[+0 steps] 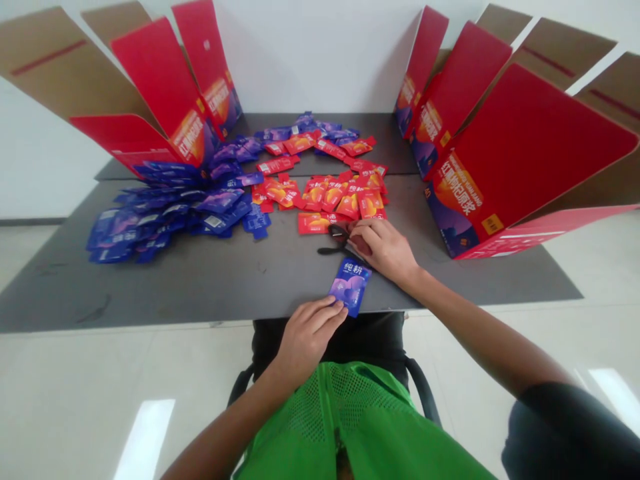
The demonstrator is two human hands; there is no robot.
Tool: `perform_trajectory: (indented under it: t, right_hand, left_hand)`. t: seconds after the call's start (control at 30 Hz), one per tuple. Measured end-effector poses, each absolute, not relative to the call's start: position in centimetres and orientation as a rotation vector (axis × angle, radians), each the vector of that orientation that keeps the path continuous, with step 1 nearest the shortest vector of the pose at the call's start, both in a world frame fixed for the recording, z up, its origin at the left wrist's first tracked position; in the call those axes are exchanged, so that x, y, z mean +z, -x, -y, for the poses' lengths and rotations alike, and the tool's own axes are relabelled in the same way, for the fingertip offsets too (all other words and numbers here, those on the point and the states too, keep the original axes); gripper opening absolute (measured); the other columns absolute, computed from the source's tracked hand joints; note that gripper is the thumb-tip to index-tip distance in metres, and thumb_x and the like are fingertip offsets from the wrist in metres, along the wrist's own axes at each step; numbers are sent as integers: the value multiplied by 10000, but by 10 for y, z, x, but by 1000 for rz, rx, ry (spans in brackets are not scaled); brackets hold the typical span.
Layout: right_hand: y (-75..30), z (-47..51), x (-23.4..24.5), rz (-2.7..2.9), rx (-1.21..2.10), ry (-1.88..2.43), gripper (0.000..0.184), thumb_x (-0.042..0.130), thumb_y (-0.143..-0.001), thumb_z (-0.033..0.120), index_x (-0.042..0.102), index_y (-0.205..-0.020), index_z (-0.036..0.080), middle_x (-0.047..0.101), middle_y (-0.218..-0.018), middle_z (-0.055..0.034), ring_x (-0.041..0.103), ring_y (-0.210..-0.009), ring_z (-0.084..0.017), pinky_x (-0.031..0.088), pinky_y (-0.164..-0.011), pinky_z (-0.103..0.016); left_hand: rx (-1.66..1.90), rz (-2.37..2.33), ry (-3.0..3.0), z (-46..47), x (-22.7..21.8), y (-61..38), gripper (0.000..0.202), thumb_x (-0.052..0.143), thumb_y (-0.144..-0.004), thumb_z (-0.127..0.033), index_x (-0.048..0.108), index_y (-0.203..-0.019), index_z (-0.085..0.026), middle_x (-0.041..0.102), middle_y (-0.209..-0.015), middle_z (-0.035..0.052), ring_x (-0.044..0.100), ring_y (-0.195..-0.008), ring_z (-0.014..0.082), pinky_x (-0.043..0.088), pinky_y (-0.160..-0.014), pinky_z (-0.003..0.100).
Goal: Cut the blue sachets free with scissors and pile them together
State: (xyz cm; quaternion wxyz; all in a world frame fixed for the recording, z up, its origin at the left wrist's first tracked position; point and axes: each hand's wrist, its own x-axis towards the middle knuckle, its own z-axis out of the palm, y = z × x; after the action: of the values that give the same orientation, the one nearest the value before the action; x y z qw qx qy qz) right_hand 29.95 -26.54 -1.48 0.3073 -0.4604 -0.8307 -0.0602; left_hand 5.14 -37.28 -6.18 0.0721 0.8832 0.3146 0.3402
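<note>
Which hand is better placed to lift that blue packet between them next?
Probably the left hand: it touches the blue packet at a near corner. The right hand is beyond the packet, at a black thing that looks like scissors.

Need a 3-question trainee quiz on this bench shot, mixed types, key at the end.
1. True or false: the left hand touches a blue pouch.
2. Which hand is at the black scissors?
3. From the person's seat, the large blue pile lies on which side of the red pouches?
A) right
B) left

Key: 1. True. 2. The right hand. 3. B.
</note>
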Motion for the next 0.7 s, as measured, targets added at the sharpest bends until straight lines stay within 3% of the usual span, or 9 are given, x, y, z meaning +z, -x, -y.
perform_trajectory:
  t: [0.13,0.3,0.43,0.7]
  right_hand:
    - [-280,298,0,2126,-46,1122,168,649,-991,236,608,-1154,233,667,-1211,-87,639,-1107,-239,551,-927,-392]
    - [-258,330,-16,2317,126,1013,179,600,-1006,192,605,-1179,235,677,-1220,-77,644,-1084,-227,558,-903,-381]
    - [-276,298,-28,2228,20,1152,143,599,-1020,245,618,-1158,214,679,-1198,-100,642,-1078,-240,556,-918,-401]
    - [-287,275,-8,2161,-155,1213,131,576,-1033,263,639,-1139,218,679,-1182,-100,642,-1058,-251,559,-896,-408]
  left_hand:
    - [1001,-954,-2651,375,-61,-51,260,596,-1025,-158,698,-1263,-170,755,-1225,43,652,-1206,229,525,-995,397]
    - [926,-999,-2637,377,-59,-51,240,597,-1021,-161,732,-1214,-207,772,-1147,40,691,-1089,234,540,-933,403]
    - [1020,-958,-2634,374,-59,-51,282,597,-1024,-158,696,-1284,-197,759,-1222,48,661,-1222,229,540,-993,394]
    - [1049,-972,-2646,373,-62,-52,263,607,-1021,-160,708,-1259,-209,767,-1207,41,691,-1183,228,564,-965,403]
